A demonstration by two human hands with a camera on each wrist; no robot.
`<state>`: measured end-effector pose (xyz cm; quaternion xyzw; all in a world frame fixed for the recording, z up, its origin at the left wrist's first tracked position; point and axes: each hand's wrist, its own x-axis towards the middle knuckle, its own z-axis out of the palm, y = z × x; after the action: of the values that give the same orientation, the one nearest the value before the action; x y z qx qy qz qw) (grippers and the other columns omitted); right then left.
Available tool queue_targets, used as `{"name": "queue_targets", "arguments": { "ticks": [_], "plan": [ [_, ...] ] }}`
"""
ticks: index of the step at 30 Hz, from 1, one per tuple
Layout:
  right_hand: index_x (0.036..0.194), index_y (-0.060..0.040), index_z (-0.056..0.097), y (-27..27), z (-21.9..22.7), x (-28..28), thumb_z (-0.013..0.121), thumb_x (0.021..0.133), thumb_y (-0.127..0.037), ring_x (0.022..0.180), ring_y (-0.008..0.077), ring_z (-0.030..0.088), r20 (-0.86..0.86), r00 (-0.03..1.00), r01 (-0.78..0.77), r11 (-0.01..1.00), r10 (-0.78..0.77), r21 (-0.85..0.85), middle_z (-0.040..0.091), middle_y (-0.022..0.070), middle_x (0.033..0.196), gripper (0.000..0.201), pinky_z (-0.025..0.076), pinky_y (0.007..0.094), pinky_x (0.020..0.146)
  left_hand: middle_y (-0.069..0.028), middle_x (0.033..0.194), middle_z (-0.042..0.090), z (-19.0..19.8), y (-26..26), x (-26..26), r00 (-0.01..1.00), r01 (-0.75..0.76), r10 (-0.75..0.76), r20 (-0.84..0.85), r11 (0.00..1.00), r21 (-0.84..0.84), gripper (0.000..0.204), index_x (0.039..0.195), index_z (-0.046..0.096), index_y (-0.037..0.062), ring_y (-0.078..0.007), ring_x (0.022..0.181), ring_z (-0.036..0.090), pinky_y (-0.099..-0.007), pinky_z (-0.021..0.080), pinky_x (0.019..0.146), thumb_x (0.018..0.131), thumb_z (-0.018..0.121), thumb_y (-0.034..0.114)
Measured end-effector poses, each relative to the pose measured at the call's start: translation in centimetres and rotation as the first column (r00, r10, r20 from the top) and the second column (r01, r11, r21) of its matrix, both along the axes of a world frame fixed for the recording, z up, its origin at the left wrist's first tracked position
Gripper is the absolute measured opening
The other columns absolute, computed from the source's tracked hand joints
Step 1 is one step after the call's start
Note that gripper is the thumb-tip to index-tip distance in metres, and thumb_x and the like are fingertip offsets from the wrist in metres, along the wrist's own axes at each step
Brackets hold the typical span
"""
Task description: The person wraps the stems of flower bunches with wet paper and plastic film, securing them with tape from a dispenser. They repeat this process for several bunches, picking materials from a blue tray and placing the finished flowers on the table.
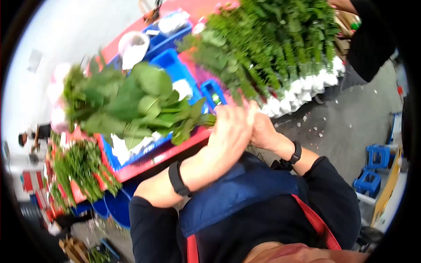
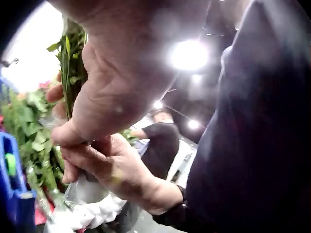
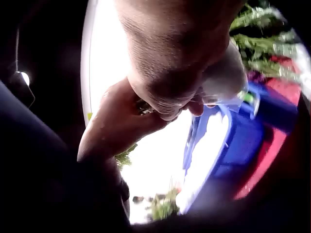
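A leafy bouquet with pale pink blooms lies sideways across the head view, its stems running to both hands. My left hand grips the stems just below the leaves. Close against it, my right hand has its fingers curled round the stem ends, where a clear and white wrap shows under it in the left wrist view. In the right wrist view the two hands overlap and a translucent wrap bulges beside the right hand; the fingertips are partly hidden.
Blue trays stand on a red table, one holding a tape roll. Wrapped bouquets with white ends lie in a row at the right, near another person's arm. More greenery lies at the left. Blue stools stand beyond.
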<state>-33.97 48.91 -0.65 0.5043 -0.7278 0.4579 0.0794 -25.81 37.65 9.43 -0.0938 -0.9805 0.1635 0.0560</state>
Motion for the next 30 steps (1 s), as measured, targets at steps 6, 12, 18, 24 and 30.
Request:
{"name": "queue_targets", "arguments": {
  "ticks": [6,12,18,24,30],
  "plan": [
    [0.089,-0.0010,0.062,9.9,4.7,-6.7,0.066,0.081,-0.013,0.063,0.0220,0.058,0.133,0.808,0.578,0.816,-0.574,0.011,0.061,0.0088,0.072,0.015,0.046,0.0337,0.058,-0.0077,0.116,0.058,3.4,0.2,-1.8,0.827,0.527,-0.400,-0.396,0.797,0.294,0.039,0.115,0.057,0.0104,-0.0266,0.122,0.049,-0.0474,0.031,0.104,0.077,0.054,0.015],
    [0.110,-0.0014,0.060,19.4,7.5,-15.9,0.065,0.086,-0.018,0.067,0.0160,0.060,0.118,0.556,0.827,0.533,-0.823,-0.181,0.066,0.0097,0.082,0.030,0.048,0.0300,0.064,-0.0143,0.120,0.053,-1.6,-6.1,1.4,0.964,0.239,-0.145,-0.221,0.837,0.492,0.045,0.115,0.057,0.0067,-0.0309,0.110,0.053,-0.0452,0.038,0.094,0.071,0.065,0.006],
    [0.118,-0.0008,0.059,24.2,4.4,-24.2,0.067,0.085,-0.025,0.094,0.0290,0.064,0.105,0.482,0.871,0.489,-0.870,0.046,0.065,0.0175,0.107,0.042,0.048,0.0356,0.082,-0.0167,0.122,0.051,-5.8,-9.2,7.4,0.994,-0.107,0.107,0.034,0.820,0.562,0.044,0.116,0.056,0.0051,-0.0315,0.101,0.056,-0.0412,0.042,0.085,0.073,0.067,0.009],
    [0.144,-0.0057,0.030,24.3,-4.4,-32.3,0.059,0.089,-0.035,0.131,0.0398,0.037,-0.266,0.503,0.853,0.423,-0.823,0.304,0.036,0.0230,0.144,0.069,0.033,0.0422,0.106,-0.0172,0.124,0.051,-8.4,-9.9,11.2,0.965,-0.256,0.168,0.202,0.775,0.578,0.047,0.119,0.056,0.0055,-0.0320,0.098,0.058,-0.0415,0.047,0.081,0.074,0.068,0.012],
    [0.146,-0.0044,0.027,24.3,-3.8,-31.6,0.059,0.090,-0.034,0.136,0.0327,0.033,-0.186,0.613,0.776,0.540,-0.768,0.325,0.034,0.0219,0.146,0.070,0.030,0.0382,0.109,-0.0194,0.122,0.052,-9.1,-11.7,14.5,0.934,-0.354,0.299,0.194,0.718,0.599,0.046,0.116,0.056,0.0035,-0.0382,0.090,0.061,-0.0450,0.051,0.075,0.073,0.070,0.012]
  ]
}}
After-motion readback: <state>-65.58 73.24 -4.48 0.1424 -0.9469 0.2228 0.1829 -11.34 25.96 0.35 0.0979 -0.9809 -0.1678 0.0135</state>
